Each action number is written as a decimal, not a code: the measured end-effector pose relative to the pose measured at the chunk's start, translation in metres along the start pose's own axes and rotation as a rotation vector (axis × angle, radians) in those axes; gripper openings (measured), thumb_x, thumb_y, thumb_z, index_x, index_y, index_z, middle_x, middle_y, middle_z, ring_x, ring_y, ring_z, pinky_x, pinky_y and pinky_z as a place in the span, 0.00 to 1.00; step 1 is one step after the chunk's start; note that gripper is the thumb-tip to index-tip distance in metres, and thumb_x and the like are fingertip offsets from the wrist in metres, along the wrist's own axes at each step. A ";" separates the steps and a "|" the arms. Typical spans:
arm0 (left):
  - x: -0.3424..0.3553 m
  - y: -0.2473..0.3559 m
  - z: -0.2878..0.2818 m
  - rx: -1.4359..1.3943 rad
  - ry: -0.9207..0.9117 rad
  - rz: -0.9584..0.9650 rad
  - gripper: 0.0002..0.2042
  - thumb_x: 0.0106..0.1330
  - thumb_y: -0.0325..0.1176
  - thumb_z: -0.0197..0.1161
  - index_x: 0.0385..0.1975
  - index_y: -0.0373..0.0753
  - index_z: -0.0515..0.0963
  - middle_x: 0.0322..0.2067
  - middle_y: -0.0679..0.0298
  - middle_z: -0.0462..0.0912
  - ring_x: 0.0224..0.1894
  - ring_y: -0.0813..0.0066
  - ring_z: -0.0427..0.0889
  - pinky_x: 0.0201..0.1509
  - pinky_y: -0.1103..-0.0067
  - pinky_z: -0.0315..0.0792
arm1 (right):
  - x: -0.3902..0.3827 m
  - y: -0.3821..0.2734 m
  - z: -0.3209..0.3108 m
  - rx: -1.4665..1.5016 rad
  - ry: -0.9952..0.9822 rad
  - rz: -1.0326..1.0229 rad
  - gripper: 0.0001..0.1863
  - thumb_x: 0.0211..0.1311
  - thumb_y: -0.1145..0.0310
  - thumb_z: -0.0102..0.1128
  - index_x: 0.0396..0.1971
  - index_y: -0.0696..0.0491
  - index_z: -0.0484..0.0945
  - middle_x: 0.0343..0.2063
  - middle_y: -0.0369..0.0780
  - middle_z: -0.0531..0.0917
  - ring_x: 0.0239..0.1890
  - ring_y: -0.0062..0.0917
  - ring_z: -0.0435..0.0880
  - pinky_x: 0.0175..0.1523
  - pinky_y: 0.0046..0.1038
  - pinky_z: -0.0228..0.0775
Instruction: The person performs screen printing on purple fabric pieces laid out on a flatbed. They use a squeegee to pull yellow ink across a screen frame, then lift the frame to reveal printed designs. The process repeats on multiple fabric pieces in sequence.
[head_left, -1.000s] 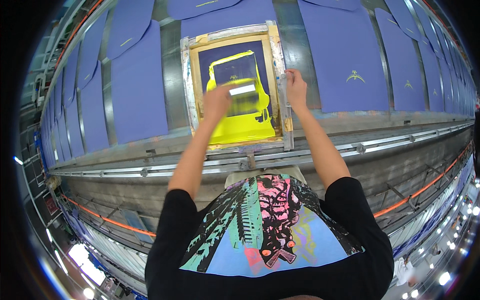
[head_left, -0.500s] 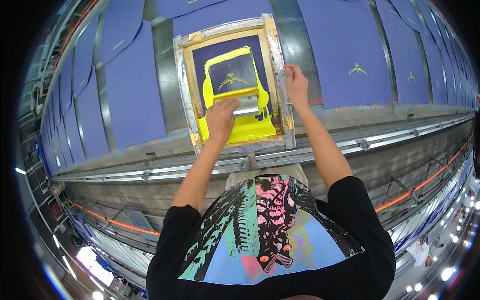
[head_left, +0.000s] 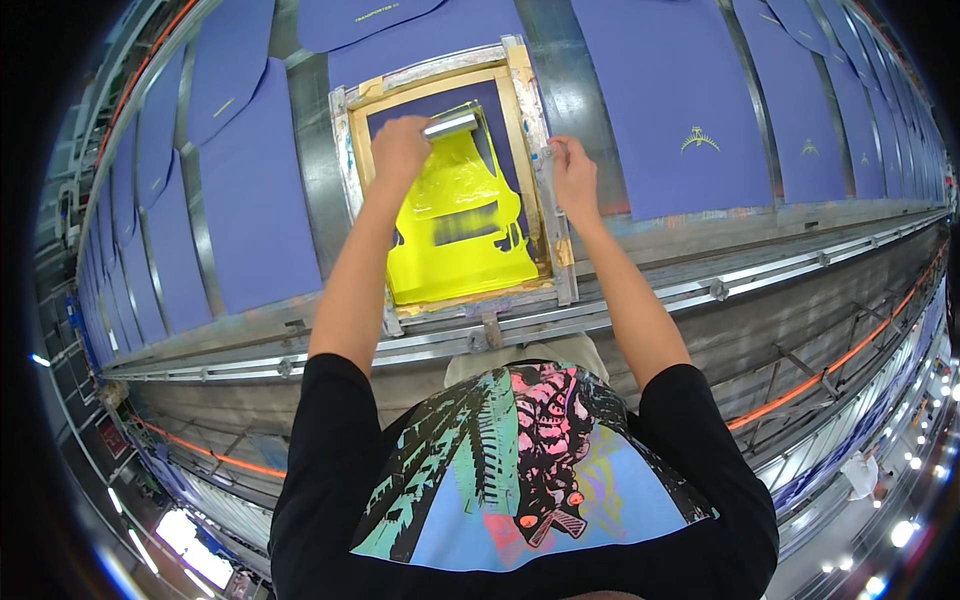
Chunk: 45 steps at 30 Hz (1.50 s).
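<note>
A screen-printing frame (head_left: 518, 75) with a wooden inner border lies on the long table, its mesh coated in bright yellow ink (head_left: 460, 262). My left hand (head_left: 398, 152) grips a metal-edged squeegee (head_left: 452, 125) near the top of the mesh. Yellow ink covers much of the area just below the blade, with a smeared darker band lower down. My right hand (head_left: 574, 175) has its fingers closed on the frame's right edge, thumb and index at the metal side bar.
Purple fabric panels (head_left: 250, 230) line the table on both sides, some bearing small yellow emblems (head_left: 699, 140). A metal rail (head_left: 770, 272) runs along the near edge, with an orange tube (head_left: 800, 380) below. A person in white (head_left: 862, 475) appears at the far lower right.
My left hand has pushed the squeegee up toward the top of the screen; yellow ink now hides the emblem seen earlier there. My right hand stays on the frame's edge.
</note>
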<state>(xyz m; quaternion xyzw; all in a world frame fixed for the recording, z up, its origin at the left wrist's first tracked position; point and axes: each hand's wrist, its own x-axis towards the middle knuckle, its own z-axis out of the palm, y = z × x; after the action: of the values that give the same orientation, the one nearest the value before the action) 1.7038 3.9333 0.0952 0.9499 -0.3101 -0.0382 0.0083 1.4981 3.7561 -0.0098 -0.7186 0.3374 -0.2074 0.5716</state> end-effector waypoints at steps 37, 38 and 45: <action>-0.207 0.039 0.048 -0.231 -0.011 0.107 0.27 0.47 0.14 0.60 0.50 0.40 0.85 0.53 0.58 0.86 0.56 0.60 0.84 0.57 0.71 0.78 | -0.030 0.049 0.018 0.250 0.127 -0.065 0.07 0.74 0.70 0.53 0.45 0.56 0.77 0.17 0.50 0.75 0.21 0.45 0.77 0.30 0.40 0.66; -0.209 0.041 0.055 -0.260 0.000 0.088 0.27 0.47 0.14 0.60 0.50 0.40 0.85 0.52 0.58 0.86 0.56 0.59 0.84 0.57 0.71 0.78 | -0.029 0.053 0.016 0.231 0.126 -0.057 0.07 0.74 0.70 0.53 0.45 0.56 0.77 0.17 0.50 0.75 0.21 0.45 0.78 0.30 0.41 0.67; -0.233 0.045 0.054 -0.314 0.011 0.139 0.29 0.46 0.13 0.60 0.51 0.41 0.85 0.52 0.59 0.87 0.57 0.54 0.83 0.58 0.67 0.77 | -0.016 0.081 0.012 0.084 0.163 -0.054 0.10 0.75 0.66 0.54 0.45 0.55 0.79 0.27 0.53 0.82 0.31 0.53 0.83 0.36 0.45 0.72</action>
<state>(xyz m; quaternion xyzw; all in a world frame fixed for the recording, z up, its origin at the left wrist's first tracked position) 1.4856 4.0346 0.0591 0.9134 -0.3652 -0.0801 0.1609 1.4754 3.7667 -0.0891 -0.6838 0.3541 -0.2945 0.5660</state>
